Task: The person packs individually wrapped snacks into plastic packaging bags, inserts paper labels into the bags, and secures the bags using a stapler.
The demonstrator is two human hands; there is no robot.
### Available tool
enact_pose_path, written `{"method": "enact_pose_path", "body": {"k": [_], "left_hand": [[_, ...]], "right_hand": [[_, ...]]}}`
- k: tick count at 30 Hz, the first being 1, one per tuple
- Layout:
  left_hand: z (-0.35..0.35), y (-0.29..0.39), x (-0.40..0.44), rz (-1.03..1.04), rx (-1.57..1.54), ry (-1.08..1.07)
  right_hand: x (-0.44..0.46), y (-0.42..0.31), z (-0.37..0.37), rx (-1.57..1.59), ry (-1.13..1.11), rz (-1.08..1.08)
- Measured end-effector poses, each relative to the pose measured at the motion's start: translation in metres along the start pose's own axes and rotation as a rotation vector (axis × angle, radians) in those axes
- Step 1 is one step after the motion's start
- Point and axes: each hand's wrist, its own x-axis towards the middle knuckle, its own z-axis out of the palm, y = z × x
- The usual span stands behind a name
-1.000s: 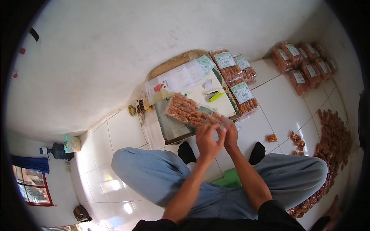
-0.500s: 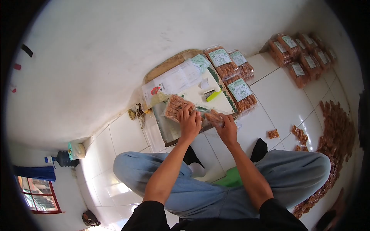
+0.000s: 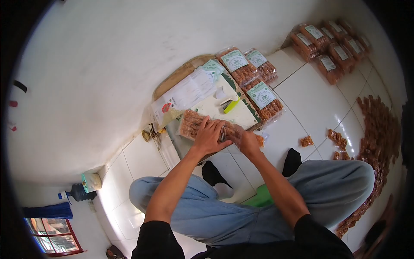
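- The filled bag (image 3: 192,124) is being held over the near edge of the low table (image 3: 246,113), its brown contents showing through clear plastic.
- Its middle is being clasped from above by the left hand (image 3: 210,137), presumably so that the contents are being stopped from shifting.
- Its other end is being gripped by the right hand (image 3: 249,143), perhaps because the loose plastic is being gathered there; the exact finger hold is being hidden.
- The hands are being held close together, and much of the bag's middle is being covered by them.
- The green-and-black stapler (image 3: 230,105) is being left untouched beyond the bag, seemingly for easy reach.
- Flat plastic sleeves (image 3: 185,95) and printed labels (image 3: 211,69) are being laid toward the wall side, apparently out of the working space.
- The table's right side is being lined by labelled packs (image 3: 262,96).
- Floor space on the right is being taken up by a small packet (image 3: 306,141) and a large heap (image 3: 375,138); the near side is being hemmed in by bent legs (image 3: 172,198).
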Motion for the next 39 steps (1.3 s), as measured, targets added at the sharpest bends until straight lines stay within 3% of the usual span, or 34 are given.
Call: {"method": "enact_pose_path", "body": {"k": [3, 8, 11, 14, 18, 20, 21, 23, 24, 26, 33, 35, 39], "left_hand": [[-0.004, 0.001, 0.000, 0.012, -0.016, -0.002], [-0.012, 0.001, 0.006, 0.074, -0.004, 0.028], [-0.009, 0.003, 0.013, 0.121, -0.112, 0.006], [-0.005, 0.011, 0.019, 0.190, -0.127, 0.067], [-0.005, 0.010, 0.021, 0.217, -0.299, 0.107], [0.003, -0.008, 0.018, 0.008, -0.210, 0.306], [0.005, -0.019, 0.017, 0.006, -0.207, 0.308], [0.007, -0.038, 0.013, -0.556, -0.246, 0.385], [0.010, -0.041, 0.010, -0.558, -0.244, 0.384], [0.017, -0.047, 0.004, -0.814, -0.122, 0.338], [0.020, -0.039, -0.001, -0.710, -0.052, 0.277], [0.018, -0.038, -0.003, -0.635, -0.052, 0.227], [0.006, -0.031, 0.007, -0.622, 0.011, 0.234]], "right_hand": [[0.005, 0.013, 0.014, 0.030, 0.026, 0.048], [0.009, 0.026, 0.012, 0.196, 0.010, -0.190], [0.010, 0.017, 0.008, 0.218, -0.055, -0.053], [0.017, 0.036, 0.035, 0.382, 0.040, -0.163], [0.017, 0.038, 0.038, 0.579, 0.059, -0.150], [0.017, 0.025, 0.027, 0.449, 0.022, 0.133], [0.018, 0.021, 0.023, 0.450, 0.019, 0.130], [0.019, 0.017, 0.018, 0.449, -0.035, 0.234], [0.019, 0.022, 0.023, 0.451, -0.037, 0.235], [0.021, 0.034, 0.033, 0.568, 0.029, 0.241], [0.029, 0.028, 0.027, 0.669, -0.051, 0.320], [0.035, 0.030, 0.028, 0.492, -0.154, 0.290], [0.036, 0.023, 0.010, 0.456, -0.256, 0.328]]}}
